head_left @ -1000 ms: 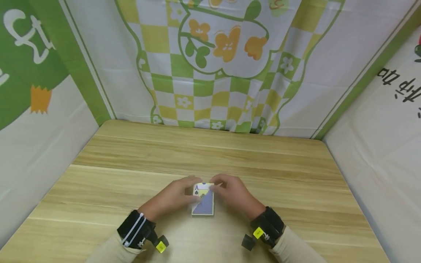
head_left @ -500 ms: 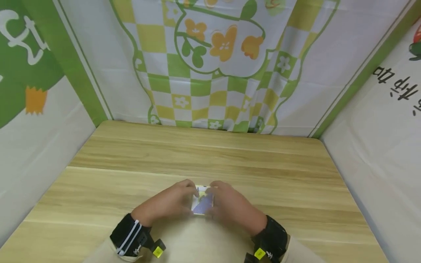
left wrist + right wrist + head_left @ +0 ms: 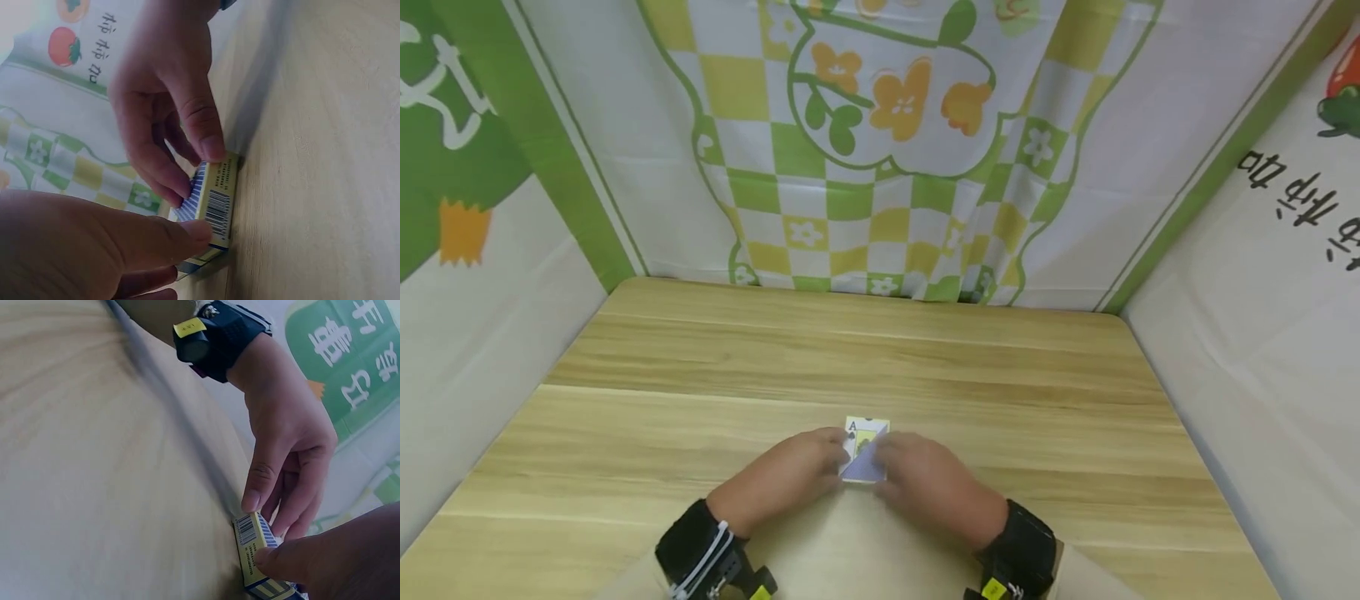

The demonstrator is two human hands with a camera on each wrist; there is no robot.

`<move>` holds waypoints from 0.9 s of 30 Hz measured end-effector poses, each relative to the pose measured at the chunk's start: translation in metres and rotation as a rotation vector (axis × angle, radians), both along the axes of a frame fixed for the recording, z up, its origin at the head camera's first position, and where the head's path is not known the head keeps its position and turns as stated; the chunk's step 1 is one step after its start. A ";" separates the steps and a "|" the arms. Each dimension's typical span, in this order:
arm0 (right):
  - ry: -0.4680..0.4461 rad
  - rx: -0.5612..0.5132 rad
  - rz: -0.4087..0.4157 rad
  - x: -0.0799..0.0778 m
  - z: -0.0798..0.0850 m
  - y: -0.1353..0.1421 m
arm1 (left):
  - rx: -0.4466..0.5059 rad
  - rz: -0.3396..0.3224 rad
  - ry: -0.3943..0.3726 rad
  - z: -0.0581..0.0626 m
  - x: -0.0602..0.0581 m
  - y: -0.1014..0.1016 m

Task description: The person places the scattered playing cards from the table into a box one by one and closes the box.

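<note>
A playing-card box [image 3: 863, 468] lies on the wooden table, its face printed with an ace and a blue patterned corner. My left hand [image 3: 786, 473] grips its left side and my right hand [image 3: 931, 479] its right side, hiding both long edges in the head view. In the left wrist view both thumbs press the barcoded near end of the box [image 3: 219, 206], with the right hand [image 3: 169, 87] above the left hand [image 3: 75, 244]. The right wrist view shows the same end of the box [image 3: 247, 532], the left thumb near its far corner.
The wooden table [image 3: 715, 358] reaches back to a checkered, flower-printed curtain [image 3: 895, 200]. Printed fabric walls [image 3: 1232, 333] stand along both sides. Black camera straps [image 3: 1018, 533] are around the wrists.
Both hands have slid from the far corners of the card box down along its sides toward its near end. The head view has shifted slightly.
</note>
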State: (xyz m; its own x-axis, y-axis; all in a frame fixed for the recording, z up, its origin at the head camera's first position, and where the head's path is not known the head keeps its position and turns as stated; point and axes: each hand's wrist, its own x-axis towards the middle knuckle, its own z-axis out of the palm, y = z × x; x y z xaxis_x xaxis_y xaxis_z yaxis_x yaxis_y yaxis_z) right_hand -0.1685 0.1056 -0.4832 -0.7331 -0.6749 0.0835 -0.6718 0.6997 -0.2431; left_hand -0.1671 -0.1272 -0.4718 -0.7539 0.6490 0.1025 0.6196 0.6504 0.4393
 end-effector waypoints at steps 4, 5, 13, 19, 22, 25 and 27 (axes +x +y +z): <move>0.033 -0.015 -0.029 -0.010 0.000 0.013 | -0.008 0.001 0.035 -0.005 -0.014 0.013; 0.049 -0.019 -0.036 -0.014 -0.001 0.017 | -0.007 0.002 0.037 -0.006 -0.019 0.016; 0.211 -0.044 -0.106 -0.048 -0.006 0.048 | 0.047 0.015 0.108 -0.022 -0.068 0.052; 0.144 -0.120 -0.336 -0.081 -0.006 0.057 | 0.011 0.021 0.124 -0.024 -0.112 0.080; 0.167 -0.101 -0.416 -0.099 -0.008 0.059 | -0.049 0.015 0.111 -0.021 -0.130 0.092; 0.164 -0.071 -0.472 -0.115 -0.010 0.063 | -0.087 0.016 0.086 -0.018 -0.141 0.102; 0.159 -0.051 -0.492 -0.122 -0.012 0.065 | -0.095 0.017 0.089 -0.018 -0.146 0.107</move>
State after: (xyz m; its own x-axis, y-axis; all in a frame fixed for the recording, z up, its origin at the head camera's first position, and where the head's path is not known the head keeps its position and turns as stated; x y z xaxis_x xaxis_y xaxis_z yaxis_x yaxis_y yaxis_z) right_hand -0.2901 0.1704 -0.4949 -0.9384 -0.2454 0.2434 -0.2975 0.9319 -0.2074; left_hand -0.3132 -0.0206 -0.4896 -0.7556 0.6460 0.1085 0.6419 0.6972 0.3193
